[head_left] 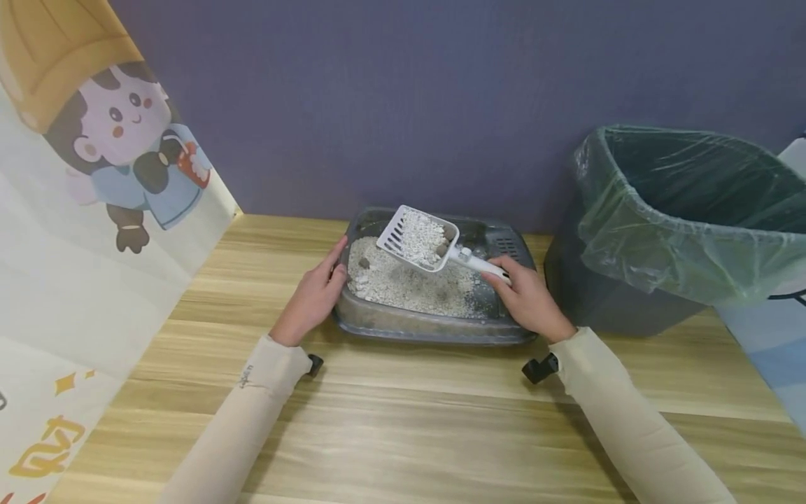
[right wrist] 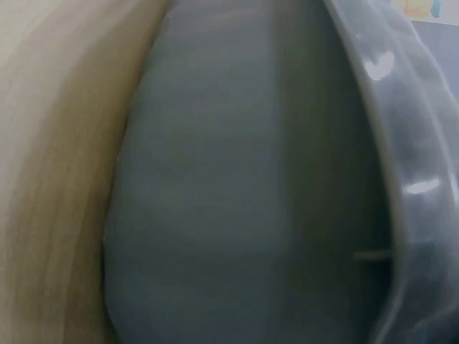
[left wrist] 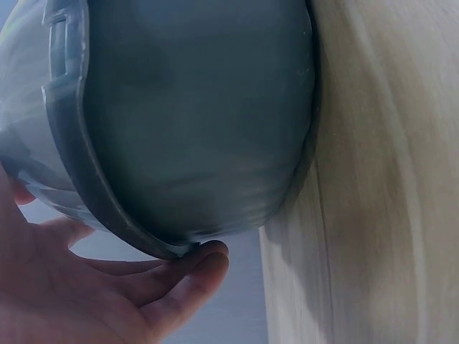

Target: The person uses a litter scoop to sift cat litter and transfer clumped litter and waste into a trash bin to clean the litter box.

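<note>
Right hand point(head_left: 529, 297) grips white slotted scoop point(head_left: 480, 265), loaded with litter point(head_left: 420, 233) and darker clumps point(head_left: 441, 249), above gray litter box point(head_left: 434, 330) on wooden counter point(head_left: 409, 427); left hand point(head_left: 310, 299) holds box's left rim.

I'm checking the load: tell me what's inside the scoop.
Inside the scoop are pale, grainy litter and brownish clumps nearer the handle. Bare slots show at the opposite end. Whatever lies beneath the litter is covered and cannot be seen.
</note>
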### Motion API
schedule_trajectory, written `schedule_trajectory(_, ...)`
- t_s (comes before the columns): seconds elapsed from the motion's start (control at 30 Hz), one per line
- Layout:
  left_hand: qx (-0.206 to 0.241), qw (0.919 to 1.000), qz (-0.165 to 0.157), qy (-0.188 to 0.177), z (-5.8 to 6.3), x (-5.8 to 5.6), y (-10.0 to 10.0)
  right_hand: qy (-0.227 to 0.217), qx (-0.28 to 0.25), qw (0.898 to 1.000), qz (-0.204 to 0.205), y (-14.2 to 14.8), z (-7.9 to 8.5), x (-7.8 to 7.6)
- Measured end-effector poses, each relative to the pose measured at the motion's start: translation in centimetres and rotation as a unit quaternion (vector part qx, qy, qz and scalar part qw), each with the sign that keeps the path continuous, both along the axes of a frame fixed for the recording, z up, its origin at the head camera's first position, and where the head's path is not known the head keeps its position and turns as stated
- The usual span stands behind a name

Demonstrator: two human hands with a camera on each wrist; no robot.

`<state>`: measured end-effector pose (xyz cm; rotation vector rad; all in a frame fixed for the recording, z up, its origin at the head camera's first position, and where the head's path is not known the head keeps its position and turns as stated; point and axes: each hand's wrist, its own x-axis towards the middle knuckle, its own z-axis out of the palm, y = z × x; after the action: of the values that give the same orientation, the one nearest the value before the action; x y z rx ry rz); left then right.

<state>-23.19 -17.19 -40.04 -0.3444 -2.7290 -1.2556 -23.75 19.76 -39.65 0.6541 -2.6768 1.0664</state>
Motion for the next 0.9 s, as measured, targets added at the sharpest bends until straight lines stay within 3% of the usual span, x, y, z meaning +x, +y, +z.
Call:
schedule_trajectory(0.27, 0.001, 0.9999, 0.009, -0.004, 0.04, 0.09, 0.03, 0.064, 0.007, 0.996, -0.060, -0.36, 0.08, 0.27)
schedule_trajectory(0.53, 0.000, 1.0000, 0.003, -0.003, -0.01, 0.16, 0.22, 0.078, 0.002, 0.994, -0.076, -0.37, -0.02, 0.49)
schedule_trajectory(0.9, 0.004, 1.0000, 0.002, -0.003, 0.04, 0.14, 0.21, 0.015, 0.005, 0.998, -0.063, -0.27, 0.08, 0.46)
